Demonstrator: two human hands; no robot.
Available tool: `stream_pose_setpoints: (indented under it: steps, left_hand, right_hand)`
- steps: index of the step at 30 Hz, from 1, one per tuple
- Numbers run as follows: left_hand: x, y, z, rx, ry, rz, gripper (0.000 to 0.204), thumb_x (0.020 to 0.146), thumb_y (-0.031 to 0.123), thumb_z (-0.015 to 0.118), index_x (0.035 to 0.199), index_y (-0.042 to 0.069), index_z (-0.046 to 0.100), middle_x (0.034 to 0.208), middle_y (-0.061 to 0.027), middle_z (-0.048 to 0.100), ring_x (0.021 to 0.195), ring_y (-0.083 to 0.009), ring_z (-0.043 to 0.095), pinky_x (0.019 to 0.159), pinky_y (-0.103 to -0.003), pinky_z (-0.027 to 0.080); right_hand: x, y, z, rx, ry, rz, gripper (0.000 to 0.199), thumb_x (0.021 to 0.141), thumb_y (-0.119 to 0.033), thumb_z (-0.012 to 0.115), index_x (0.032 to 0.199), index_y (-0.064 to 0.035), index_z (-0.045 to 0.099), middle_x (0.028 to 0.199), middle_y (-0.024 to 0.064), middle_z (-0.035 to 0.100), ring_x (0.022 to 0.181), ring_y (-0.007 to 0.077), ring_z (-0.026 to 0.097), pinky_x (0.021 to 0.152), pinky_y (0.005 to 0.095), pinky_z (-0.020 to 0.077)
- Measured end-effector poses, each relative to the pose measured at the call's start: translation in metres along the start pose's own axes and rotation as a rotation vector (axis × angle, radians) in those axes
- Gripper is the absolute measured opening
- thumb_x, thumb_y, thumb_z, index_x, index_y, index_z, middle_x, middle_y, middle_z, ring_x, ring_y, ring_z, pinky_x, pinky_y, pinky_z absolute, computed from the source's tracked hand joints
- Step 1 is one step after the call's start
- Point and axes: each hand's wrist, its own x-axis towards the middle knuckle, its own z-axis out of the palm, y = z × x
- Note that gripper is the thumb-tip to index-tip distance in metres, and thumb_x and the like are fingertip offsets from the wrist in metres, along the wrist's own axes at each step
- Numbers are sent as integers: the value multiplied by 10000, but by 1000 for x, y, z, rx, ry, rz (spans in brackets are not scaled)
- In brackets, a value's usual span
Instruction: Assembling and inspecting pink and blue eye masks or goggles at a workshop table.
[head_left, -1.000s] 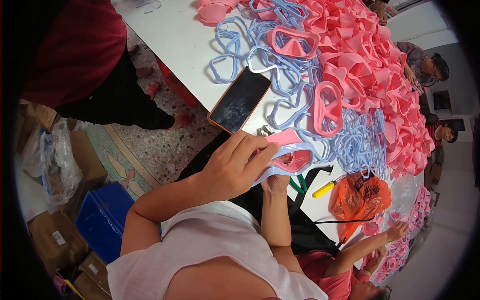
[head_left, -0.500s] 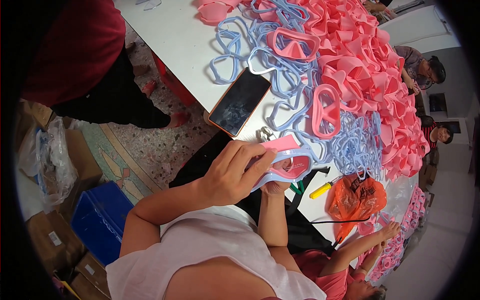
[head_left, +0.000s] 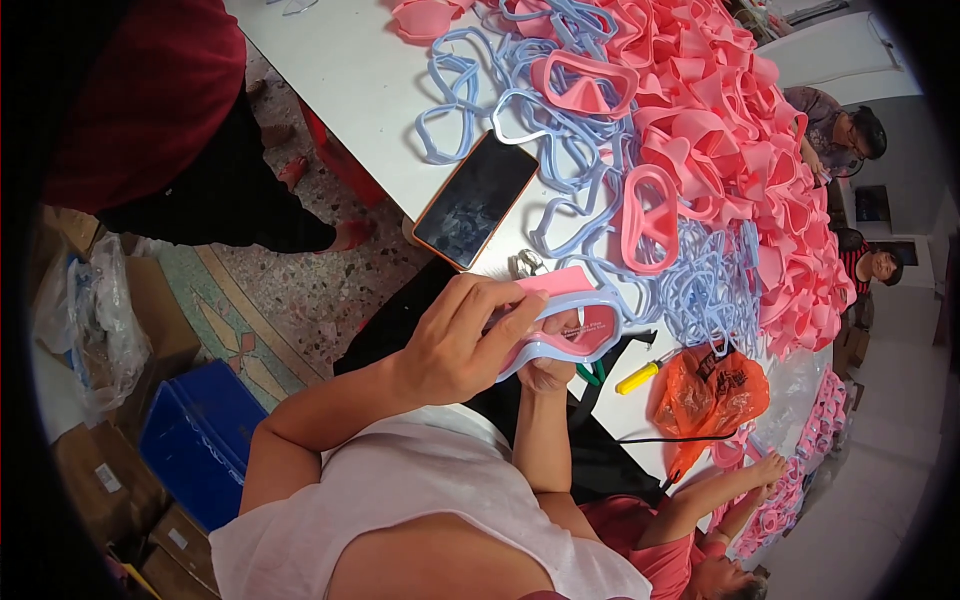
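Note:
A diving mask (head_left: 598, 322) with a pale blue frame, a pink skirt and a clear lens is held above the near edge of the table. My left hand (head_left: 458, 335) grips its left end, thumb on top and fingers bent around the side. From below, my right hand (head_left: 546, 376) supports the mask; its fingers are mostly hidden behind the frame and lens. Just beyond the mask lie a small metal object (head_left: 527, 263) and a phone (head_left: 477, 200) with an orange edge. A yellow-handled screwdriver (head_left: 637, 378) lies to the right.
Pink mask skirts (head_left: 715, 130) are heaped across the far right of the white table (head_left: 350, 85), beside tangled pale blue frames (head_left: 700, 290). An orange plastic bag (head_left: 715, 395) lies near a co-worker's arm (head_left: 715, 500). Another person stands at left, and a blue bin (head_left: 195, 440) sits on the floor.
The mask has tilted slightly in my hands, showing a little more of its pink inner edge. Both hands keep their hold, and the whole view has shifted a little.

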Motion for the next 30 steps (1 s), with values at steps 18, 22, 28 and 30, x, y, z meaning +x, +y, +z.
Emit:
stream_pose_setpoints:
  steps: [18,22,28,30]
  left_hand:
    - [-6,-6,0,-169,-86,-121,469,712,-4,766,1164,-37,645,981,-107,542,792,-242,518,663,-327,466]
    - [-8,-3,1,-226,-95,-176,458,712,-33,743,1159,-37,641,986,-113,541,797,-248,522,673,-332,462]
    - [-10,0,2,-208,-40,-155,455,708,-61,720,1154,-34,635,990,-115,546,809,-257,530,679,-343,460]
    - [-11,0,3,-225,-45,-163,442,712,-55,721,1146,-29,639,991,-115,549,816,-257,532,683,-344,460]
  right_hand:
    - [8,-2,-9,-89,-58,21,315,627,-47,873,849,-44,649,937,150,699,934,266,666,868,384,518]
    - [7,-6,-7,-102,-34,34,320,625,-51,876,853,-52,652,916,148,702,917,263,674,858,388,529]
    - [11,-4,0,-80,-61,8,294,644,-67,879,835,-69,656,898,133,706,920,260,681,877,392,529]
    - [10,-5,-1,-100,-57,-5,281,635,-70,883,799,-76,655,883,113,710,921,266,684,905,400,520]
